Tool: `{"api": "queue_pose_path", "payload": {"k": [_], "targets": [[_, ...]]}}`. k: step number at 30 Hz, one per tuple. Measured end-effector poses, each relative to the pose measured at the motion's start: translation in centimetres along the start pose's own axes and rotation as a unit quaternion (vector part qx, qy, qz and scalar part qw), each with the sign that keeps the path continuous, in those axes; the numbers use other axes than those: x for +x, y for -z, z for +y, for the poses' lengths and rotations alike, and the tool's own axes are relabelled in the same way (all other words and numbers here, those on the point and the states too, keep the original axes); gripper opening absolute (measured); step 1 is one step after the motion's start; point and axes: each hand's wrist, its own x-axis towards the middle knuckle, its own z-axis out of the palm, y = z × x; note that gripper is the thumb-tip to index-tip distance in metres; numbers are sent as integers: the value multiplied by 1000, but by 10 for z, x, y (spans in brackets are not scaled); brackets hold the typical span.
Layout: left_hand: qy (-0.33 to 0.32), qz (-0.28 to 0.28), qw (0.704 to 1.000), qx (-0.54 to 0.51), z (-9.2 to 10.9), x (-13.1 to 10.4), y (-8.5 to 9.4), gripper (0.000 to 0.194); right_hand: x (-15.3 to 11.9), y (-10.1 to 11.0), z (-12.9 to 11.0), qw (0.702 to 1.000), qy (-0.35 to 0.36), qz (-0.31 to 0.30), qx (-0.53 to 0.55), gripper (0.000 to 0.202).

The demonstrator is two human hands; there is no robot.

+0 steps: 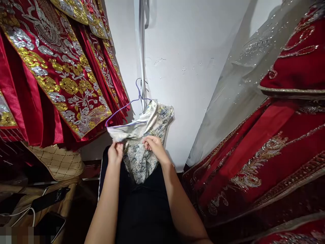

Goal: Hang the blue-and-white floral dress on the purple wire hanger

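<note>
A light floral garment (142, 159) hangs from a purple wire hanger (122, 109), whose hook is at a pale vertical pole (141, 44). One side of the garment lies over the hanger's right end, while its other edge reaches the lower left corner of the hanger. Just below that corner, my left hand (116, 152) has its fingers pinched on the garment's left edge. My right hand (152, 144) is closed on the cloth at the middle of the garment, with its fingertips curled against the fabric.
Red embroidered garments hang at the left (68, 84) and the right (291, 135), beside a sheer sparkly white cloth (228, 91). A white wall (188, 44) stands behind. At the lower left, a black device (49, 200) with a white cable rests on a wooden surface.
</note>
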Motion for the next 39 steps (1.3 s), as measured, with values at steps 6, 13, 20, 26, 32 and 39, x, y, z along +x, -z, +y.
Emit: {"api": "queue_pose_path", "payload": {"k": [6,13,20,26,32,39], "targets": [[4,-115,985,130,-9,-40,-22,18,-1,0,7,998,3,20,-64,33],[-193,-311,873,323,15,-83,-65,26,-10,-5,-4,978,-44,-205,13,35],[-48,-480,699,527,5,-74,-18,46,11,38,-61,987,34,-126,-97,10],[-93,-382,510,765,50,-60,13,46,77,57,-53,990,114,80,-30,43],[-78,-327,570,750,103,-24,1,41,96,62,-12,967,85,72,-231,22],[-168,-292,643,687,132,10,-35,22,83,85,-39,950,113,83,-279,14]]}}
